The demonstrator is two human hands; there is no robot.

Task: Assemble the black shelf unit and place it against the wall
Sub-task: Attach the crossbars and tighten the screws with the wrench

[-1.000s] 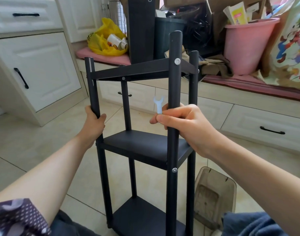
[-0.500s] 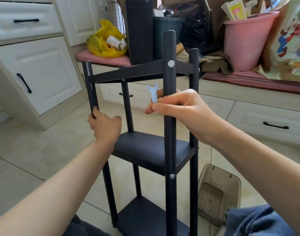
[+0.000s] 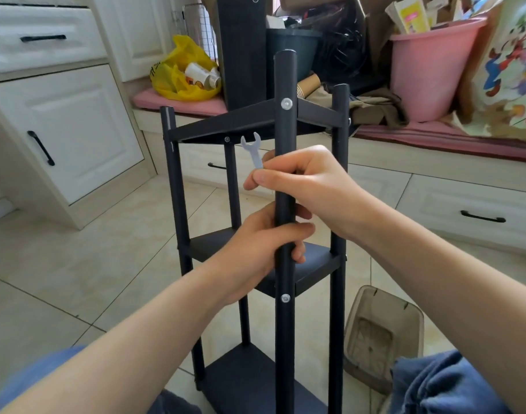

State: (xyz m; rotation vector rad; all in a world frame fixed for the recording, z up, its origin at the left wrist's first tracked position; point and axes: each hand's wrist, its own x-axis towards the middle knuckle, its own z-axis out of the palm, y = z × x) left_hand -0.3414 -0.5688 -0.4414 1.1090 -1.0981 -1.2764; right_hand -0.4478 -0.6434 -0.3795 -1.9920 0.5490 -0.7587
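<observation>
- A white cabinet (image 3: 61, 130) with black handles is seen well to the left of the black shelf unit (image 3: 225, 128); bare tiled floor (image 3: 76, 249) lies open between the two.
- A yellow bag (image 3: 181, 76) is set on a pink cushion (image 3: 178, 104) behind the unit's left rear post.
- The shelf unit is stood upright on the floor in mid-view, just in front of the person. Three shelves are carried between four posts, and its top edge is level with the bench behind it.
- The unit's front post (image 3: 285, 73) is gripped by the left hand (image 3: 255, 249) just above the middle shelf, with fingers and thumb wrapped round it.
- A small white wrench (image 3: 252, 147) is pinched upright between thumb and forefinger, just left of that post.
- The same post is clasped by the right hand (image 3: 309, 177), directly above the left hand.
- A beige plastic basket (image 3: 381, 336) is tilted on the floor just right of the unit's right post, so room is narrowed there.
- A pink bucket (image 3: 428, 70) is stood on the bench behind and to the right of the unit.
</observation>
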